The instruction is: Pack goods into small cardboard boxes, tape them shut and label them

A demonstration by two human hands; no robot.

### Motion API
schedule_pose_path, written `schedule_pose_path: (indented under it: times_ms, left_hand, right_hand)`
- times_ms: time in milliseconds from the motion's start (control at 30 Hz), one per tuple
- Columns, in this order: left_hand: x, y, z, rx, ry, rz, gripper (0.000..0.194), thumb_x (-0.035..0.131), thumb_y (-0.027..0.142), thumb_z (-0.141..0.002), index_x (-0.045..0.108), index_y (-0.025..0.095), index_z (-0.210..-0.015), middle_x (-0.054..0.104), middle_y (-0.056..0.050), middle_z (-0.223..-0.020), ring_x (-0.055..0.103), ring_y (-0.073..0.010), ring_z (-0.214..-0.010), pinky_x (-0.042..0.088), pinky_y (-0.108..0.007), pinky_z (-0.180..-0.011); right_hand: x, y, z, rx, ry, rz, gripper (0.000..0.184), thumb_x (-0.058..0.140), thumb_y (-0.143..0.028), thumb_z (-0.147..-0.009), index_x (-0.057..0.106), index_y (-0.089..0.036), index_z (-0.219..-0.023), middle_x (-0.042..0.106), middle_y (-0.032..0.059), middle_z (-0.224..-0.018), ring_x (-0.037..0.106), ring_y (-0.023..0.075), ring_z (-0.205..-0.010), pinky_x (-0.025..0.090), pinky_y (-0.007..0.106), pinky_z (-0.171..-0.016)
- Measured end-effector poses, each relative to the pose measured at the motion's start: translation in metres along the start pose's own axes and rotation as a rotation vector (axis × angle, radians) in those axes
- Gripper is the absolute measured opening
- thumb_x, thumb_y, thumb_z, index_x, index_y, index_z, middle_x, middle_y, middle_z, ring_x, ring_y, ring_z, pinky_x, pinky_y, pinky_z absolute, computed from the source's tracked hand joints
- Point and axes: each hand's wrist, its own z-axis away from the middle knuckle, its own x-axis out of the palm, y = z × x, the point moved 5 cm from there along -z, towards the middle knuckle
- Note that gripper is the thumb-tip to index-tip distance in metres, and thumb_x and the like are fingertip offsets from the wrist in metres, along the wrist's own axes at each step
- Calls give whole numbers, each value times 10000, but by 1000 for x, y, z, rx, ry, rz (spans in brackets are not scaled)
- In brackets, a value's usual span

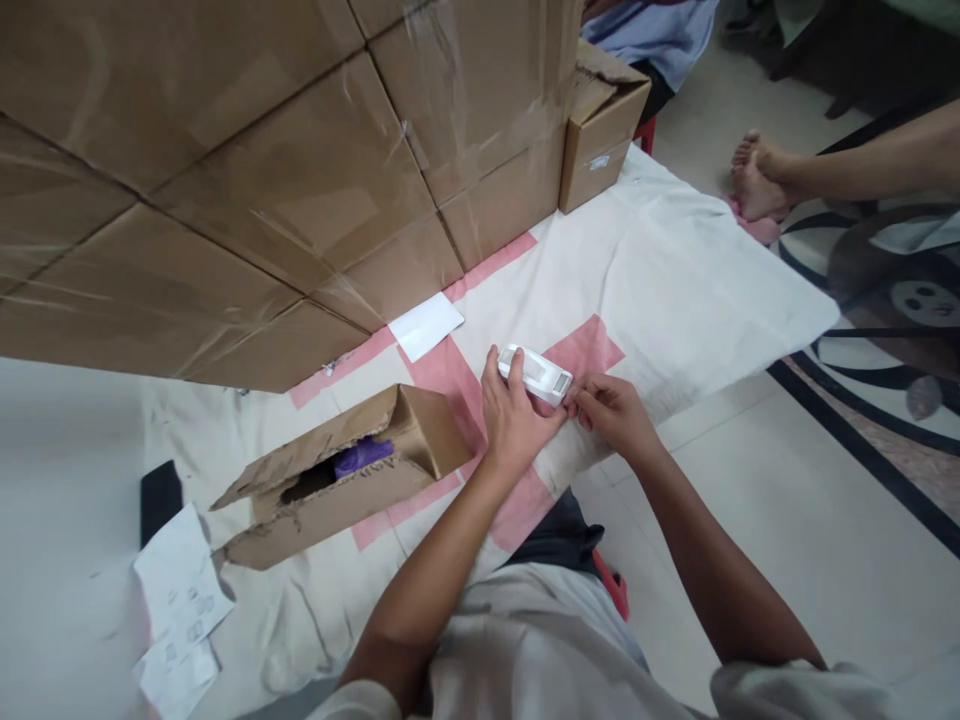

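Note:
My left hand (pixel 512 415) is wrapped around a small white plastic device (pixel 535 374), holding it above a white cloth with pink stripes (pixel 660 280). My right hand (pixel 611 412) pinches at the device's right end, fingers pressed together. An opened brown cardboard box (pixel 352 470) lies on its side just left of my left hand, with something purple (pixel 362 455) showing inside.
A tall stack of taped cardboard cartons (pixel 262 160) fills the upper left, with a smaller box (pixel 600 125) at its right end. A white card (pixel 426 325) lies on the cloth. Crumpled papers (pixel 180 590) and a black object (pixel 160 497) lie at lower left. Another person's foot (pixel 757 175) is at upper right.

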Motion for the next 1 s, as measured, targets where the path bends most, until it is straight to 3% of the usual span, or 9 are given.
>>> schedule_pose_path:
  times_ms: [100, 200, 267, 367, 467, 567, 767, 1000]
  left_hand:
    - [-2, 2, -1, -2, -13, 60, 1042, 852, 429, -696, 295, 134, -1526, 200, -293, -1614, 237, -442, -1537, 362, -597, -1194]
    - [-24, 16, 10, 42, -43, 161, 887, 759, 321, -796, 296, 162, -1535, 176, -249, -1666, 193, -389, -1576, 342, -578, -1230]
    - [-52, 27, 29, 55, -89, 257, 739, 660, 252, -878, 321, 205, -1534, 340, -189, -1635, 331, -308, -1541, 387, -517, -1228]
    - [-108, 37, 66, 47, -99, 376, 579, 620, 243, -934, 432, 245, -1481, 644, -123, -1395, 623, -234, -1301, 544, -414, -1098]
    - [-162, 33, 97, 92, -28, 365, 490, 644, 168, -921, 548, 241, -1396, 728, -107, -1202, 709, -211, -1096, 616, -359, -942]
    - [-198, 14, 115, 136, 58, 280, 386, 662, 98, -899, 655, 229, -1263, 709, -83, -1045, 700, -178, -931, 621, -306, -785]
    - [-242, -23, 138, 164, 189, 91, 328, 697, 10, -840, 719, 213, -1097, 660, -33, -879, 644, -160, -800, 575, -305, -673]
    - [-263, -37, 153, 152, 246, -63, 298, 709, -9, -805, 695, 156, -1053, 676, -59, -874, 643, -174, -785, 557, -312, -678]
  right_hand:
    - [3, -7, 6, -77, -1, 7, 398, 646, -319, -843, 396, -223, -547, 647, 16, -664, 566, 132, -569, 425, 269, -551]
    - [8, -27, 23, -210, 10, 22, 405, 630, -295, -901, 427, -215, -559, 662, 24, -713, 612, 145, -644, 476, 290, -630]
    - [16, -44, 40, -312, -19, 68, 377, 598, -249, -951, 463, -209, -602, 672, 23, -748, 623, 143, -675, 482, 289, -652]
    - [43, -71, 70, -527, -197, 179, 288, 534, -127, -975, 516, -207, -698, 682, 24, -819, 641, 135, -745, 482, 272, -668]
    - [82, -91, 100, -771, -446, 200, 243, 496, -51, -951, 520, -211, -769, 657, 22, -843, 630, 128, -780, 499, 254, -676]
    - [121, -100, 119, -971, -571, 288, 232, 487, -20, -937, 528, -207, -806, 663, 24, -834, 619, 141, -792, 523, 275, -707]
    - [186, -98, 128, -1156, -705, 604, 253, 492, -116, -1018, 576, -196, -793, 692, 20, -840, 614, 158, -817, 505, 298, -735]
    - [222, -90, 123, -1205, -733, 626, 211, 539, -164, -1026, 592, -192, -824, 730, 6, -918, 610, 151, -817, 448, 294, -728]
